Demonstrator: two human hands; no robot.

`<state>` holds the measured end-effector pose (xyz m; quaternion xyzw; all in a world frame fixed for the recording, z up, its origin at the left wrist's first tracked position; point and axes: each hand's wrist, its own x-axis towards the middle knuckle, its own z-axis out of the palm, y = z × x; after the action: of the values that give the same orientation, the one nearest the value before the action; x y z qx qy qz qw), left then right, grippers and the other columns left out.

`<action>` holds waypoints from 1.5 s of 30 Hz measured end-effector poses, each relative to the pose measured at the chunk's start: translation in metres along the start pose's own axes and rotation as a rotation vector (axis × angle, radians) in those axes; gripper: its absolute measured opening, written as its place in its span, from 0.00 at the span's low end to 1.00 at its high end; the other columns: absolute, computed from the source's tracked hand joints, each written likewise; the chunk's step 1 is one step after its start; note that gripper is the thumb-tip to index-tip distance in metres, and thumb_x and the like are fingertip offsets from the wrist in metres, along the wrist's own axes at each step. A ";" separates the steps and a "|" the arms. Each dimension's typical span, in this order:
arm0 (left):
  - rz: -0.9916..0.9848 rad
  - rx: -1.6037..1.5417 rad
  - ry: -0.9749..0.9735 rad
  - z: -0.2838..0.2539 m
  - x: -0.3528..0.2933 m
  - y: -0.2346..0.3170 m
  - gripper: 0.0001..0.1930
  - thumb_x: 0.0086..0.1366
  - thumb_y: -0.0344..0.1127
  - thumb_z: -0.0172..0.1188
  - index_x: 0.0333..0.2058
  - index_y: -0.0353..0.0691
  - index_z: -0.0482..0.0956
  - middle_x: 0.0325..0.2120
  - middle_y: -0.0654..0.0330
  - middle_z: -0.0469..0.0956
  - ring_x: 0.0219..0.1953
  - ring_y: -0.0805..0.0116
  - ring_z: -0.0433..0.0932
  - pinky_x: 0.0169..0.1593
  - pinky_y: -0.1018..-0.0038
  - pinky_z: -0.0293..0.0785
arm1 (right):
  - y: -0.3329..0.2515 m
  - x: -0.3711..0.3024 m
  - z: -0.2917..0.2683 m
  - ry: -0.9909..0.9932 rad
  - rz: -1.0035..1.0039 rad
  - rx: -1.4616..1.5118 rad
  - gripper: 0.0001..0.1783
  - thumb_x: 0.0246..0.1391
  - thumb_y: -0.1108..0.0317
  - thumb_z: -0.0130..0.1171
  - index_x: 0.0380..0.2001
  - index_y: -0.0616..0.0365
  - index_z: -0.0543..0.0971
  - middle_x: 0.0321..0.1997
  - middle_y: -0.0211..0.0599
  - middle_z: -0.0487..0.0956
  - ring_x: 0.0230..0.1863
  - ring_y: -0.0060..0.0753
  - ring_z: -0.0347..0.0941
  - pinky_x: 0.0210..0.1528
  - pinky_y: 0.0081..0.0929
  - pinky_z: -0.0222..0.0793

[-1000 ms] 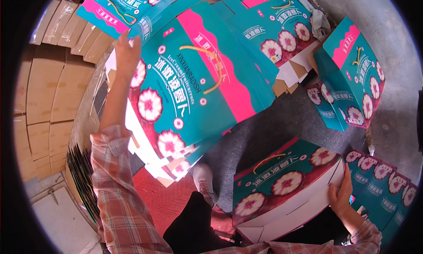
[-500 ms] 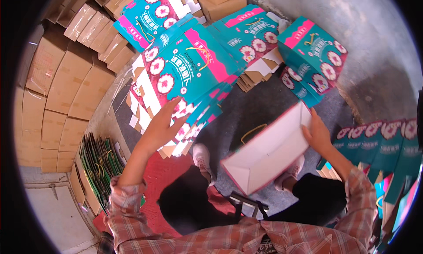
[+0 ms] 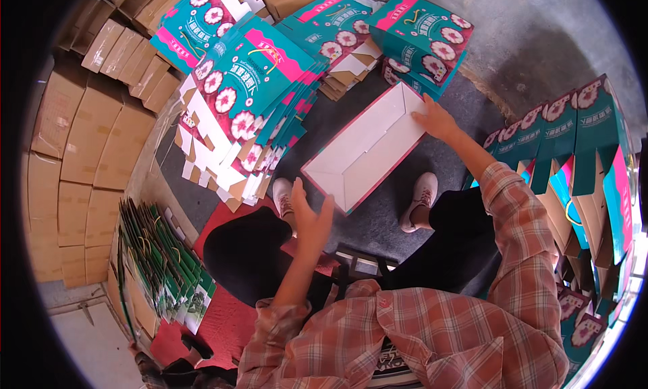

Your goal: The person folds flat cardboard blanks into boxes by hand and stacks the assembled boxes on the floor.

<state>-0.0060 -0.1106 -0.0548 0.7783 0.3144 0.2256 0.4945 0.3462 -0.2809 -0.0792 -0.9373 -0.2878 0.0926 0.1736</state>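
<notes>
A: Starting at our left, what do we have within reach?

B: Up and to the left of our left hand point(image 3: 307, 217) lies a fanned stack of flat teal cartons point(image 3: 246, 112), still unfolded, so plenty looks left to do. Farther out on that side stand plain brown boxes point(image 3: 81, 139) and a sheaf of green flat packs point(image 3: 165, 267).

A: And the left hand itself?

B: It is spread, fingers loose, gripping nothing. It sits just at the near corner of the open box point(image 3: 368, 146); we cannot tell whether it touches.

A: So the box is formed?

B: We judge it opened out but not finished: white inside showing, pink rim, lying between our two hands above our shoes.

A: The right side?

B: Our right hand point(image 3: 435, 119) rests on the far end of the box, fingers laid flat rather than clenched. Beyond it and to its right, folded teal boxes point(image 3: 574, 132) already stand in a row, so some work seems done.
</notes>
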 end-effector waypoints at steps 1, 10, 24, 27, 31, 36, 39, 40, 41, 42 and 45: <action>-0.089 -0.019 0.001 0.007 0.001 -0.005 0.40 0.58 0.39 0.62 0.63 0.28 0.51 0.58 0.43 0.60 0.60 0.54 0.62 0.61 0.63 0.59 | 0.004 -0.003 -0.003 -0.021 0.026 0.004 0.43 0.52 0.43 0.52 0.64 0.58 0.55 0.58 0.57 0.68 0.58 0.56 0.66 0.58 0.45 0.63; -0.213 -0.357 -0.051 0.028 0.018 -0.064 0.37 0.59 0.38 0.61 0.62 0.29 0.53 0.53 0.44 0.67 0.55 0.56 0.70 0.57 0.67 0.66 | -0.007 -0.019 -0.016 -0.125 0.030 0.020 0.41 0.51 0.42 0.53 0.60 0.59 0.60 0.57 0.56 0.70 0.57 0.54 0.68 0.58 0.43 0.62; -0.083 -0.242 0.014 0.029 0.037 -0.038 0.34 0.61 0.36 0.57 0.62 0.29 0.54 0.55 0.42 0.66 0.58 0.53 0.66 0.60 0.67 0.60 | 0.008 -0.024 -0.026 -0.102 -0.004 0.014 0.33 0.53 0.45 0.53 0.54 0.59 0.68 0.47 0.54 0.77 0.50 0.54 0.73 0.51 0.44 0.66; -0.112 -0.279 -0.011 0.032 0.036 -0.041 0.33 0.61 0.35 0.56 0.62 0.30 0.55 0.56 0.44 0.65 0.59 0.55 0.65 0.61 0.67 0.59 | 0.013 -0.022 -0.025 -0.100 0.078 0.066 0.32 0.53 0.44 0.54 0.51 0.59 0.71 0.46 0.51 0.78 0.47 0.49 0.75 0.50 0.41 0.67; 0.022 -0.195 -0.005 0.029 0.029 -0.015 0.31 0.62 0.32 0.55 0.62 0.31 0.56 0.55 0.46 0.66 0.59 0.57 0.66 0.61 0.67 0.60 | 0.029 -0.029 -0.046 -0.098 0.368 0.586 0.37 0.52 0.32 0.47 0.44 0.58 0.77 0.39 0.42 0.80 0.42 0.39 0.76 0.47 0.35 0.68; -0.012 -0.598 0.019 0.008 0.018 -0.008 0.24 0.67 0.41 0.50 0.55 0.32 0.63 0.49 0.53 0.71 0.51 0.62 0.71 0.56 0.67 0.65 | 0.058 -0.061 -0.070 -0.273 0.561 0.962 0.48 0.50 0.21 0.31 0.44 0.54 0.78 0.42 0.32 0.80 0.40 0.27 0.77 0.46 0.27 0.72; -0.539 -0.632 -0.073 0.016 0.038 -0.023 0.25 0.68 0.51 0.48 0.49 0.33 0.70 0.43 0.56 0.75 0.45 0.65 0.74 0.51 0.68 0.68 | 0.095 -0.083 -0.038 -0.529 0.603 0.964 0.48 0.50 0.22 0.32 0.52 0.52 0.74 0.50 0.36 0.78 0.48 0.31 0.75 0.51 0.32 0.70; -0.914 -0.494 -0.094 0.016 0.043 -0.032 0.27 0.68 0.56 0.47 0.46 0.34 0.72 0.40 0.57 0.77 0.42 0.66 0.75 0.48 0.70 0.70 | 0.083 -0.088 -0.029 -0.588 0.597 0.889 0.48 0.50 0.22 0.34 0.56 0.51 0.71 0.54 0.37 0.75 0.52 0.34 0.73 0.53 0.35 0.67; -0.771 -0.634 -0.236 0.027 0.035 -0.067 0.26 0.66 0.55 0.52 0.46 0.35 0.74 0.38 0.58 0.78 0.41 0.69 0.75 0.47 0.72 0.70 | 0.057 -0.089 -0.021 -0.657 0.568 0.808 0.49 0.49 0.22 0.35 0.60 0.49 0.68 0.58 0.39 0.72 0.56 0.37 0.70 0.56 0.39 0.65; -0.716 -0.519 -0.240 0.034 0.025 -0.098 0.25 0.65 0.54 0.54 0.49 0.37 0.73 0.41 0.58 0.77 0.42 0.70 0.76 0.47 0.74 0.70 | 0.043 -0.090 -0.020 -0.680 0.571 0.837 0.49 0.49 0.22 0.38 0.62 0.48 0.66 0.62 0.41 0.68 0.60 0.42 0.65 0.59 0.44 0.59; -0.576 -0.458 -0.238 0.041 0.004 -0.105 0.23 0.65 0.47 0.56 0.52 0.37 0.71 0.45 0.58 0.76 0.44 0.71 0.76 0.48 0.75 0.70 | 0.042 -0.098 -0.025 -0.661 0.508 0.834 0.50 0.47 0.22 0.40 0.62 0.49 0.66 0.63 0.41 0.67 0.61 0.44 0.64 0.60 0.43 0.58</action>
<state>-0.0035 -0.1006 -0.1672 0.5483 0.4019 0.0498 0.7317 0.2943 -0.3765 -0.0648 -0.7507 -0.0326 0.5240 0.4010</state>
